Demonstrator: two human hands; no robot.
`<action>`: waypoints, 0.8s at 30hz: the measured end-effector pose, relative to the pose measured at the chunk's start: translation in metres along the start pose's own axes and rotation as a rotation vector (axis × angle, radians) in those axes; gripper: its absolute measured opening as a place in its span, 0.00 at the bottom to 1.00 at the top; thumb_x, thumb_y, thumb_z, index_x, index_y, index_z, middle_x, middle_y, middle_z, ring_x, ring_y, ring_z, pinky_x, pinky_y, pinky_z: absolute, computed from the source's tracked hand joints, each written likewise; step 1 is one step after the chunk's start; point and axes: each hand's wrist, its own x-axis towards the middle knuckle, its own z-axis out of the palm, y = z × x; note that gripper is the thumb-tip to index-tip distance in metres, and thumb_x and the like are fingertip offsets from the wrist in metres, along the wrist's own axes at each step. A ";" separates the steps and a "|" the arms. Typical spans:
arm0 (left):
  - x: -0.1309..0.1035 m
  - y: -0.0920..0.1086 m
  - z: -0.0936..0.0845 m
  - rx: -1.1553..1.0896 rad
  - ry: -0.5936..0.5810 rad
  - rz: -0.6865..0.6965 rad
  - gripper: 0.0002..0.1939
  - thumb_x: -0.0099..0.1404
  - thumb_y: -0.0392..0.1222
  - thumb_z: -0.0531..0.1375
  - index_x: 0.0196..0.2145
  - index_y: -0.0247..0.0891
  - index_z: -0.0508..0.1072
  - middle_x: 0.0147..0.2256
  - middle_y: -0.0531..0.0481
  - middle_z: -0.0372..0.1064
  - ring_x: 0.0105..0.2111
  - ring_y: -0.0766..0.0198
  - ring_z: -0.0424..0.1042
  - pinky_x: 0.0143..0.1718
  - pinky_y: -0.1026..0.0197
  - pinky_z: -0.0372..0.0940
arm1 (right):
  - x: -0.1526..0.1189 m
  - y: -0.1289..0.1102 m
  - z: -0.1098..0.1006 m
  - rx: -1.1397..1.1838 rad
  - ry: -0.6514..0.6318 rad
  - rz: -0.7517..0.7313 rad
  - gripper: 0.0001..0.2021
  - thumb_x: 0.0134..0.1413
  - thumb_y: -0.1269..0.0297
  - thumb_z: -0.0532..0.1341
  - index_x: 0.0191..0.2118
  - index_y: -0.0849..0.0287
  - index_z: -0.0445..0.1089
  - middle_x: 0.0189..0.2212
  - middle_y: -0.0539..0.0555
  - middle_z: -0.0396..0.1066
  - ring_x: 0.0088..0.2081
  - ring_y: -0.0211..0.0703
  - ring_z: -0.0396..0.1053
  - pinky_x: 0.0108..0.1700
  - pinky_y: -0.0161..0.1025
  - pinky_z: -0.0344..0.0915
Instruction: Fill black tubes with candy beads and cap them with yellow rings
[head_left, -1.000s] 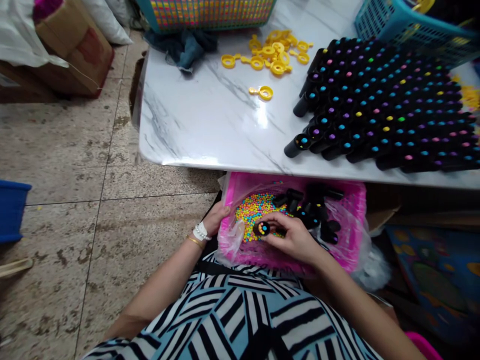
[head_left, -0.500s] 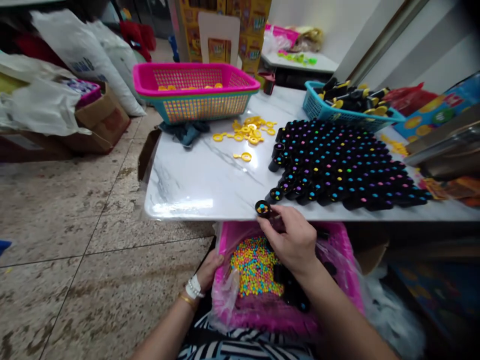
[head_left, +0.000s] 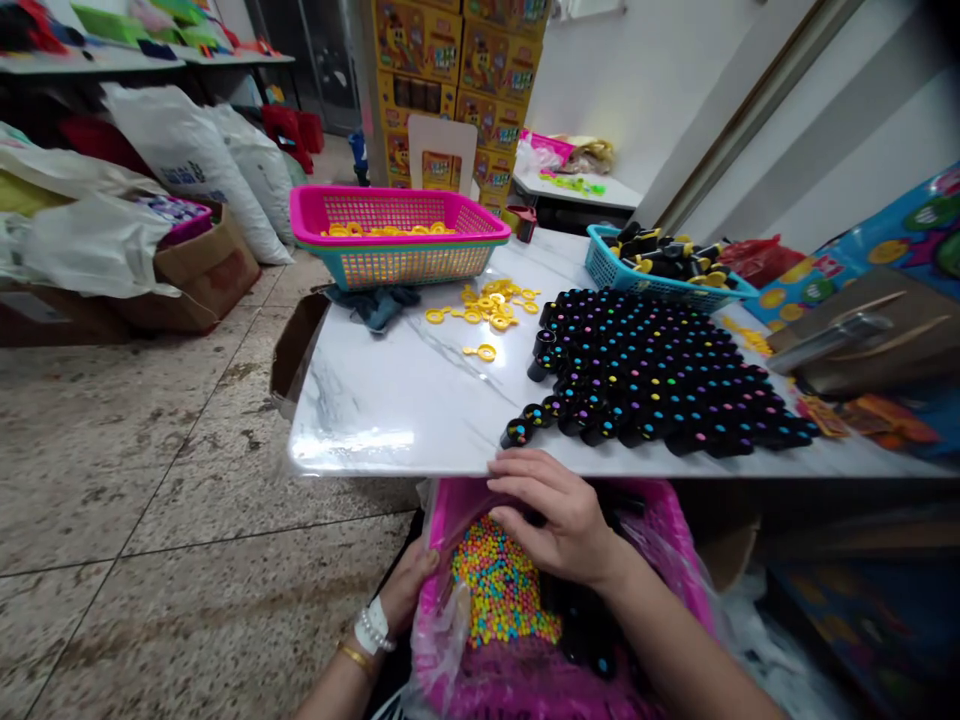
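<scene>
My right hand (head_left: pixel 551 510) is over the pink basket at the table's front edge, fingers apart and nothing held. Just beyond its fingertips, a small black cup (head_left: pixel 516 433) with coloured beads stands at the near left end of many packed black cups (head_left: pixel 645 370). My left hand (head_left: pixel 411 580) grips the left rim of the pink basket (head_left: pixel 679 520). Inside that plastic-lined basket lie small multicoloured beads (head_left: pixel 502 590) and, to their right, black cups (head_left: pixel 581 625), partly hidden by my right forearm.
Yellow ring pieces (head_left: pixel 499 303) lie on the white table (head_left: pixel 375 400). Behind them stands a pink and teal basket (head_left: pixel 412 262). A blue basket (head_left: pixel 660 285) of black and yellow pieces is at the back right. A dark cloth (head_left: pixel 375 306) lies at left.
My right hand has let go of the black cup, which now stands on the table beside the others, and has drawn back over the basket. The view has tilted up.
</scene>
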 end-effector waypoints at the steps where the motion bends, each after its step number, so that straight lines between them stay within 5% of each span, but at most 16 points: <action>1: 0.000 0.000 0.000 0.003 -0.001 -0.002 0.24 0.56 0.53 0.66 0.49 0.40 0.77 0.49 0.42 0.76 0.52 0.45 0.71 0.61 0.45 0.56 | 0.004 0.005 -0.001 0.012 -0.024 -0.008 0.13 0.55 0.66 0.63 0.47 0.57 0.73 0.46 0.58 0.76 0.51 0.48 0.71 0.53 0.52 0.70; 6: 0.000 0.000 0.001 0.006 -0.009 -0.016 0.21 0.57 0.56 0.65 0.46 0.45 0.79 0.46 0.45 0.78 0.52 0.46 0.72 0.62 0.45 0.56 | 0.021 0.023 0.006 -0.021 0.014 0.128 0.18 0.57 0.66 0.62 0.53 0.62 0.71 0.53 0.64 0.72 0.55 0.49 0.70 0.57 0.52 0.68; 10: 0.000 0.003 0.002 0.014 -0.002 -0.028 0.21 0.56 0.57 0.65 0.44 0.44 0.80 0.43 0.44 0.79 0.52 0.43 0.72 0.62 0.42 0.55 | 0.031 0.008 0.020 -0.082 0.102 0.228 0.18 0.57 0.67 0.61 0.53 0.65 0.71 0.51 0.65 0.73 0.54 0.50 0.70 0.58 0.53 0.67; 14: -0.001 0.005 0.004 0.045 0.038 -0.030 0.24 0.54 0.58 0.65 0.47 0.47 0.78 0.47 0.45 0.77 0.53 0.43 0.71 0.62 0.42 0.55 | 0.051 -0.005 0.035 0.052 0.026 0.145 0.23 0.56 0.65 0.62 0.56 0.67 0.68 0.54 0.65 0.70 0.58 0.47 0.66 0.62 0.48 0.64; 17: -0.003 0.006 0.004 0.073 0.097 -0.060 0.27 0.52 0.60 0.66 0.48 0.45 0.78 0.48 0.44 0.77 0.54 0.41 0.70 0.62 0.40 0.56 | 0.068 0.007 0.042 0.102 -0.022 0.136 0.29 0.55 0.61 0.63 0.60 0.68 0.64 0.59 0.67 0.65 0.62 0.48 0.61 0.64 0.49 0.59; 24: -0.004 0.006 0.002 0.023 0.152 -0.096 0.29 0.47 0.61 0.69 0.38 0.36 0.81 0.45 0.37 0.78 0.53 0.39 0.70 0.62 0.39 0.55 | 0.088 0.046 0.035 0.019 0.043 0.403 0.29 0.55 0.59 0.63 0.62 0.63 0.62 0.61 0.64 0.62 0.63 0.50 0.61 0.64 0.51 0.57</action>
